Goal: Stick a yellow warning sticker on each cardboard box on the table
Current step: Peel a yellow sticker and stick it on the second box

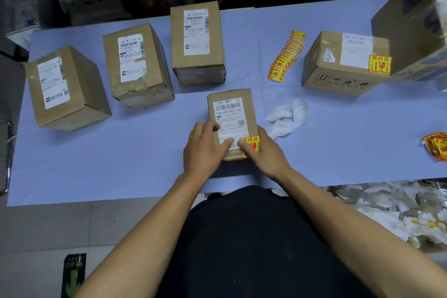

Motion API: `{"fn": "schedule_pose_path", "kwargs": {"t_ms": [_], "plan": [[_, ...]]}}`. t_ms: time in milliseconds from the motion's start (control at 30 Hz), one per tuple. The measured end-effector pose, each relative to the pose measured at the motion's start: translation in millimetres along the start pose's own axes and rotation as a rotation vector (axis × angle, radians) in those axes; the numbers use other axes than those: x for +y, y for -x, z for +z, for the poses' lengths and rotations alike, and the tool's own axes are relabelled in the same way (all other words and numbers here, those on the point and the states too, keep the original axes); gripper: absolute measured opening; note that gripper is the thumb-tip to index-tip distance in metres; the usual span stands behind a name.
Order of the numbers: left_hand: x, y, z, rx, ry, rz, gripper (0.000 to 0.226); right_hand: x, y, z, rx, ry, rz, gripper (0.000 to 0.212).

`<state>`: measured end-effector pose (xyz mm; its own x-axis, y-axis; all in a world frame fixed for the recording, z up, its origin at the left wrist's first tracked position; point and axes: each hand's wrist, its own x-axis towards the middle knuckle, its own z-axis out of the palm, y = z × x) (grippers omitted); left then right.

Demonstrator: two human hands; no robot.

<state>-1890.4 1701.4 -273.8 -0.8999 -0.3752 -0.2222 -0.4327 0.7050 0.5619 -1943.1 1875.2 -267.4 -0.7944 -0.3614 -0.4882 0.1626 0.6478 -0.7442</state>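
Yellow sticker (250, 144) under right hand (262, 152) thumb, on small box (232, 109).

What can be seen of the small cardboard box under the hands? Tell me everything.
The small cardboard box lies flat on the blue-covered table, near its front edge. It is brown and slim. A white shipping label with a barcode covers most of its top. A yellow warning sticker sits at the near right corner. The left hand and right hand flank its near end, fingers pressing on top.
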Motion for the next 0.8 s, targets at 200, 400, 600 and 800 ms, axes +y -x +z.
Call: {"fn": "schedule_pose_path", "kwargs": {"t_ms": [200, 400, 600, 800], "plan": [[-8.0, -7.0, 2.8, -0.007, 0.433, -0.239, 0.040, 23.1, 4.0, -15.3, -0.131, -0.076, 0.054, 0.061], [7.8, -25.2, 13.0, -0.066, 0.832, -0.488, 0.065, -3.8, -31.8, -12.7, -0.053, -0.322, 0.186, 0.071], [18.6, -24.0, 25.8, -0.078, 0.815, -0.408, 0.037, -9.4, -35.0, 2.3, -0.031, -0.295, 0.061, 0.043], [44.8, -47.6, 23.7, -0.104, 0.917, -0.391, 0.035, -16.5, -44.1, -17.5, 0.096, -0.336, 0.086, 0.040]]}}
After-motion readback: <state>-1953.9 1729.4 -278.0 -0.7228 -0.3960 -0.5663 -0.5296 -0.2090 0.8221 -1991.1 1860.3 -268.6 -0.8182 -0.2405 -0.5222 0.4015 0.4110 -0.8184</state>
